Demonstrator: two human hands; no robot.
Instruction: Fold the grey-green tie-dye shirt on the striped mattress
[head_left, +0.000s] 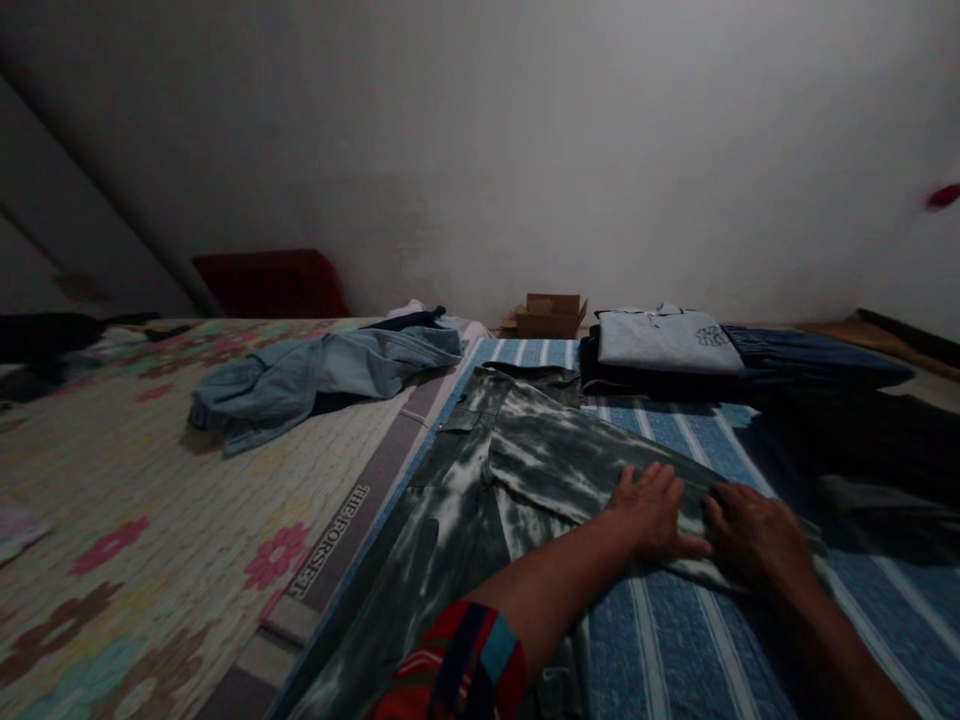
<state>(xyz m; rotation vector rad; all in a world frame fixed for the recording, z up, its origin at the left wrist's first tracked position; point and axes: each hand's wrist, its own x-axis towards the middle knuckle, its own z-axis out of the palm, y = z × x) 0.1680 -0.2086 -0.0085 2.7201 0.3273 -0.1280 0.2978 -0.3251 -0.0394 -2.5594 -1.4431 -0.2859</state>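
Left hand (654, 510) lies flat, fingers spread apart, palm pressing down on the grey-and-white tie-dye trousers (480, 480), gripping nothing. Right hand (754, 535) sits just beside it, also open and flat, fingertips resting on the same folded edge of soft, mottled cloth. Those trousers stretch long across the blue striped sheet (667, 640), waistband at the far end, one leg folded over towards the hands. A red, blue and black striped sleeve (457, 665) covers the left upper arm. Beyond, a neat stack of folded clothes (667, 345), a pale grey top over dark layers, sits on the sheet, with folded dark denim (817, 358) beside it. On the left, a crumpled light-blue denim garment (322, 375) sprawls on a quilted floral mat (135, 520). Against the wall stand a small cardboard box (551, 315) and a dark red cushion (270, 283)
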